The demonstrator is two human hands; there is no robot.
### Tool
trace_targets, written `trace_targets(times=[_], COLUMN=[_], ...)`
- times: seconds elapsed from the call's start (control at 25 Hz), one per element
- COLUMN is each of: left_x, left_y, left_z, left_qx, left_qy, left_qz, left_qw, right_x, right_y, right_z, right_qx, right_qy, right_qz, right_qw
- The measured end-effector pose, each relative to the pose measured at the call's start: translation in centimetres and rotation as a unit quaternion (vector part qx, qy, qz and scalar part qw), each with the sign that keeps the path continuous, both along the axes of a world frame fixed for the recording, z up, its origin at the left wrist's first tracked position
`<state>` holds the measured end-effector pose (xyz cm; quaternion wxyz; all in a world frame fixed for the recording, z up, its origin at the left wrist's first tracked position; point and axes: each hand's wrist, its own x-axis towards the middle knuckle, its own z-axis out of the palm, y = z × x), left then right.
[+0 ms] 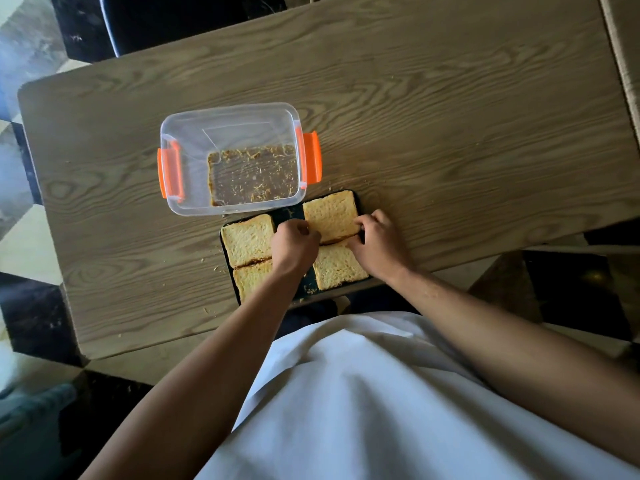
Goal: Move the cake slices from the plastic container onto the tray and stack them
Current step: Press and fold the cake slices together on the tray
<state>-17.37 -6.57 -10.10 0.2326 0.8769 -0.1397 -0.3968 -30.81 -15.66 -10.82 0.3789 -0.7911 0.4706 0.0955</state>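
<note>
A dark tray (288, 213) lies at the table's near edge with several square yellow cake slices on it. The far right slice (330, 216) is pinched at its near corners by both hands: my left hand (294, 242) on its left corner, my right hand (379, 242) on its right corner. Its near edge overlaps the near right slice (337, 266). On the left lie the far left slice (247, 239) and a near left slice (252, 278), partly hidden by my left forearm. The clear plastic container (230, 157) with orange clips holds only crumbs and brown residue.
The container stands just beyond the tray, touching its far edge. Crumbs are scattered over the wooden table (450, 133). A dark chair (173, 19) stands at the table's far side. The tray's near rim hangs slightly over the table's near edge, above my white garment.
</note>
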Motion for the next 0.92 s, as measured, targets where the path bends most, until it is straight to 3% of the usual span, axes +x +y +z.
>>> trace_targets(times=[0.64, 0.92], left_x=[-0.5, -3.4], left_y=[2.0, 4.9], left_z=[-0.2, -0.5], left_qx=[0.001, 0.007], left_qy=[0.007, 0.078], left_qz=[0.009, 0.039], left_qw=[1.000, 0.996], right_x=[-1.9, -3.3], right_y=[-0.4, 1.2], right_z=[0.5, 0.7], right_qx=[0.015, 0.019], right_qy=[-0.031, -0.017], right_qz=[-0.020, 0.014], right_qw=[0.999, 1.000])
